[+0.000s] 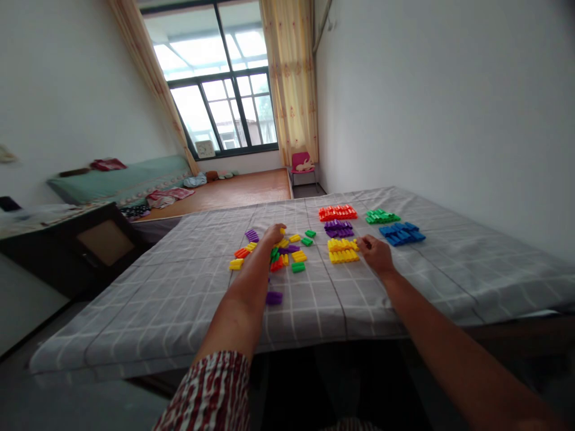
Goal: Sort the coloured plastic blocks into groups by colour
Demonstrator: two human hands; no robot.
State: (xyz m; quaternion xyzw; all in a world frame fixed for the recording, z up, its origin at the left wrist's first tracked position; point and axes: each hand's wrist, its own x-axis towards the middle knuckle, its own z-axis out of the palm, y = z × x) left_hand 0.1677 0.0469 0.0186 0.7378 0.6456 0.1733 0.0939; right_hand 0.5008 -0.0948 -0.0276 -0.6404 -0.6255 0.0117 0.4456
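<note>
Yellow pieces (343,251) beside right hand (375,252); left hand (275,234) over mixed pile (287,251).

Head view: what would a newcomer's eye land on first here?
Probably the bright sorted groups, red, purple, yellow, green and blue, on the grey checked cloth. Next, the mixed pieces around the left hand, while the right hand meets the yellow group's edge.

A home bedroom: a bed (242,188) at upper left, flowered curtains (291,78) at top centre, a checked sheet (179,299) below.
</note>
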